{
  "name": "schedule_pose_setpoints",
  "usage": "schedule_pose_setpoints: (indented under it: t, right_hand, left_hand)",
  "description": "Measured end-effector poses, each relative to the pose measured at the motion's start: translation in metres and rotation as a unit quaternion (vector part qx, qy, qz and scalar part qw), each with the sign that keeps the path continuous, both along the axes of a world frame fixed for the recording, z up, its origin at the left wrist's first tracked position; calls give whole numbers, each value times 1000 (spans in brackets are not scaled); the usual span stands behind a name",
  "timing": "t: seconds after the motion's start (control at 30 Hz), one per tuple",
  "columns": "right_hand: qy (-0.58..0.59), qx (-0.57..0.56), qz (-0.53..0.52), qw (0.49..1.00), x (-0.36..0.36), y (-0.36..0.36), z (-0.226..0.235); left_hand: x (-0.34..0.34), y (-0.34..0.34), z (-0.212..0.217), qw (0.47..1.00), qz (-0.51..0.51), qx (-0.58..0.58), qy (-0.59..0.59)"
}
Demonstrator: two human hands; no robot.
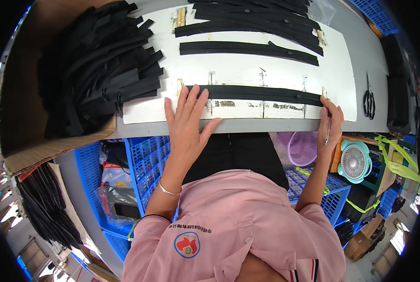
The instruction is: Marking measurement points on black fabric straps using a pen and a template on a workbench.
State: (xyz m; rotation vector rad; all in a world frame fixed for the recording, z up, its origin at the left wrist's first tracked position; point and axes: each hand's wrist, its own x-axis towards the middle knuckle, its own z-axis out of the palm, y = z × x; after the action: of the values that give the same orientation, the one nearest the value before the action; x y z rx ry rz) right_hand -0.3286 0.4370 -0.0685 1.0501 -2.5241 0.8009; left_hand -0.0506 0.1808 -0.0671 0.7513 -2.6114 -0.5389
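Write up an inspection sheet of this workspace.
Surface: white board with dark smudges, on a grey table.
Work pieces: black strip along the board's near side; more strips behind; a heap in the cardboard box at left.
Clutter: black-handled scissors right of the board.
Hands: left hand spread at the strip's left end; right hand at its right end, holding a slim pen-like tool.
Cables: nothing seen.
Surroundings: blue crates, purple basket and turquoise fan, lower than the table.

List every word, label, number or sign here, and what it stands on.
Pink shirt: a line of dark characters beside a round, blue-rimmed emblem; wording not copied here.
Colourful package: any print is too small to read.
White board: black marks, no readable words.
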Motion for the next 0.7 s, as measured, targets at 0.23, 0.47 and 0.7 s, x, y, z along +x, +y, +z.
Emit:
schedule_pose_setpoints:
  t: [0.23,0.47,0.7]
  right_hand:
    - [-292,-220,59,929,58,-76,33]
    - [-367,-162,206,892,103,-179,23]
    - [-336,-130,221,906,109,-196,7]
  left_hand:
    - [-1,-1,0,1000,0,-3,7]
    - [-1,-1,-1,1000,8,10,19]
    - [-1,0,-3,999,14,10,29]
